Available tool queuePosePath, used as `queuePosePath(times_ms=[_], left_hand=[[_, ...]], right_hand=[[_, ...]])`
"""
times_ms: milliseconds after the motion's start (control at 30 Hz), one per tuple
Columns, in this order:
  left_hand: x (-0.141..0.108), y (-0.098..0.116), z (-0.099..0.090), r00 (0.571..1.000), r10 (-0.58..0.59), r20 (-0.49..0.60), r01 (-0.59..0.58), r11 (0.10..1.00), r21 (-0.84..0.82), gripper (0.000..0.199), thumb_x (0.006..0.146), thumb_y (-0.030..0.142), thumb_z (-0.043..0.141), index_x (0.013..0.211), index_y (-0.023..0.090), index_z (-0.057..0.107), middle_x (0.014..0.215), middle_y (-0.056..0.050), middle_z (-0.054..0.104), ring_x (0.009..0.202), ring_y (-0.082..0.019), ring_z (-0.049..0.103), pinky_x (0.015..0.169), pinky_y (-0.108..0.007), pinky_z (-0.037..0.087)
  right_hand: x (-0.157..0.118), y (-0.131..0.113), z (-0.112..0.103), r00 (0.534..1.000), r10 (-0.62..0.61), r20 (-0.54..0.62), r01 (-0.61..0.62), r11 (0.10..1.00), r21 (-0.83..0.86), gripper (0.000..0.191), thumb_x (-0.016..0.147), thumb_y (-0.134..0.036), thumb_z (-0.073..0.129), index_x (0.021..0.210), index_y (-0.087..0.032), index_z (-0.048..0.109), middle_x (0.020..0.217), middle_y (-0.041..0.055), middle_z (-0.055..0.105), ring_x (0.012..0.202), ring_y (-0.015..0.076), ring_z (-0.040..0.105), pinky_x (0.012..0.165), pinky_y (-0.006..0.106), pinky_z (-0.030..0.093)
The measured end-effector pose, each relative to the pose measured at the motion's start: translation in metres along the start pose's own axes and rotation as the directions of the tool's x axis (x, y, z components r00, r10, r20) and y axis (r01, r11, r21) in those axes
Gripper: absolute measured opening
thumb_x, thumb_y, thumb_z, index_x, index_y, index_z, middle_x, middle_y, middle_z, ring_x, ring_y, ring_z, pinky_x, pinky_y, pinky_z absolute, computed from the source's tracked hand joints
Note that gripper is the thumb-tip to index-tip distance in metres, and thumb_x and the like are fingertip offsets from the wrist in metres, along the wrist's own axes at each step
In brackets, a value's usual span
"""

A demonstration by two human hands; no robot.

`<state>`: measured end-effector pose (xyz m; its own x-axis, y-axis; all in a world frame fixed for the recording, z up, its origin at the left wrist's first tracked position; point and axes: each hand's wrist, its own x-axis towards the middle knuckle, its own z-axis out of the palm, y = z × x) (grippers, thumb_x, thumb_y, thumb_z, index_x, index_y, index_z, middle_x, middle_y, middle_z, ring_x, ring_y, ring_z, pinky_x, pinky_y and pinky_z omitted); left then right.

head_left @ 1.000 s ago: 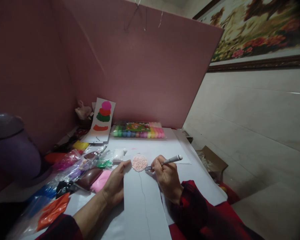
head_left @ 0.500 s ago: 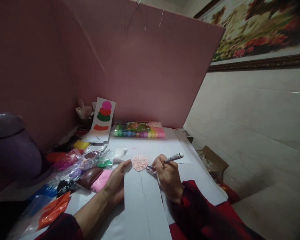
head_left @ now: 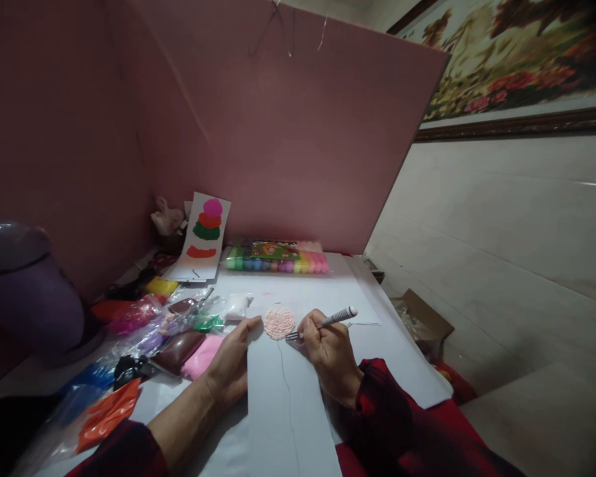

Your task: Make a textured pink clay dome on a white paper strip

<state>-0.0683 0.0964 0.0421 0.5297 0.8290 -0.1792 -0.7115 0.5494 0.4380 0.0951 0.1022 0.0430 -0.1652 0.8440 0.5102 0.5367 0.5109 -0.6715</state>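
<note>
A long white card lies before me with a thin wavy pencil line running down it. At its far end is a round, pale pink clay disc with a rough, dimpled surface. My left hand grips the card's left edge, its thumb on top near the disc and its other fingers partly hidden. A small fork with a striped handle is pinched in my right hand. Its tines are at the disc's lower right edge; whether they touch the clay I cannot tell.
Bags of coloured clay crowd the left side. Behind lie a clear pack of multicoloured clay and a card with coloured clay shapes. A purple container stands far left, a cardboard box at right. A pink board rises behind.
My right hand and the fork have shifted slightly left and down along the disc's edge. The fork's handle sits a little lower. My left hand stays on the card.
</note>
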Motion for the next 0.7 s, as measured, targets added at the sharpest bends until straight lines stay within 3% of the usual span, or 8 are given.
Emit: queuePosePath(times_ms=[400, 533, 700], left_hand=[[0.0011, -0.0008, -0.0032, 0.999, 0.020, 0.039, -0.020, 1.000, -0.004, 0.046, 0.091, 0.033, 0.043, 0.125, 0.004, 0.055, 0.102, -0.017, 0.071, 0.095, -0.031, 0.067, 0.095, -0.043, 0.042], [0.0019, -0.0017, -0.0075, 0.997, 0.002, 0.073, 0.000, 1.000, -0.024, 0.052, 0.091, 0.042, 0.044, 0.127, 0.004, 0.052, 0.105, -0.018, 0.070, 0.097, -0.032, 0.066, 0.096, -0.044, 0.041], [0.0009, -0.0014, -0.0099, 0.998, -0.008, 0.059, 0.010, 0.999, -0.032, 0.055, 0.091, 0.044, 0.045, 0.127, 0.003, 0.051, 0.105, -0.019, 0.070, 0.099, -0.032, 0.065, 0.097, -0.044, 0.041]], right_hand=[[0.0000, -0.0028, -0.0013, 0.996, -0.074, -0.040, 0.077, 0.993, 0.086, 0.035, 0.095, -0.028, 0.034, 0.067, -0.019, 0.052, 0.060, -0.0009, 0.055, 0.056, 0.0122, 0.053, 0.058, 0.025, 0.042], [0.0002, -0.0052, -0.0006, 0.980, -0.196, -0.018, 0.197, 0.973, 0.117, 0.029, 0.095, -0.024, 0.038, 0.074, -0.019, 0.058, 0.072, 0.0029, 0.061, 0.072, 0.0158, 0.058, 0.068, 0.029, 0.046], [0.0008, -0.0006, 0.0034, 0.947, -0.321, -0.021, 0.320, 0.933, 0.168, 0.015, 0.091, -0.017, 0.050, 0.088, -0.019, 0.064, 0.082, 0.0050, 0.065, 0.079, 0.0171, 0.058, 0.074, 0.032, 0.046]])
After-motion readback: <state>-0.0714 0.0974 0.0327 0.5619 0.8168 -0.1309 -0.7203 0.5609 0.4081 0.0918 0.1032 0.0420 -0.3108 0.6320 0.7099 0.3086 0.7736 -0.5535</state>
